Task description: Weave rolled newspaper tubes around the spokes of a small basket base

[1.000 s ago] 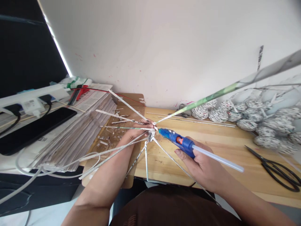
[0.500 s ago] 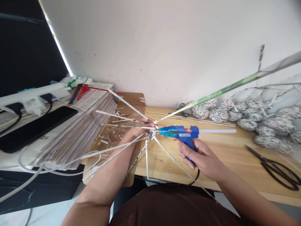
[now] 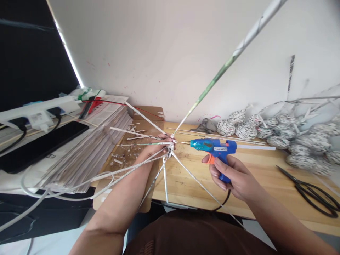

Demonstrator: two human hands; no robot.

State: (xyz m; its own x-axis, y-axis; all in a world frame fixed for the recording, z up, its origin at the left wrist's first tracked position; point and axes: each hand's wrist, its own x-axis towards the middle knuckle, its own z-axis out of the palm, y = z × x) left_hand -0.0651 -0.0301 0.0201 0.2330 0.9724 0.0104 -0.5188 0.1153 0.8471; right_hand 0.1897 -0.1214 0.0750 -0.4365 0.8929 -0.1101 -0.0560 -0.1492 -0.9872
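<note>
My left hand (image 3: 158, 143) is closed around the hub of a bundle of rolled-paper strips (image 3: 170, 151); its fingers are partly hidden behind the strips. White paper tubes radiate from this hub in several directions, and one long green-and-white paper tube (image 3: 216, 78) slants up to the right across the wall. In my right hand (image 3: 231, 173) is a blue hot glue gun (image 3: 215, 146), with a finger by its orange trigger. Its nozzle points left, a short gap from the hub. A clear glue stick (image 3: 256, 147) juts out of its back.
Black scissors (image 3: 309, 191) lie on the wooden table (image 3: 255, 177) at right. Several woven paper gourd shapes (image 3: 245, 127) stand by the wall. At left are stacked newspapers (image 3: 106, 131), a black phone (image 3: 45, 145) and a power strip (image 3: 39, 109). Paper scraps lie on a brown board (image 3: 106, 198).
My right hand has drawn the glue gun back to the right, away from the hub. The long green-and-white tube has swung to a steeper angle. My left hand stays nearly in place.
</note>
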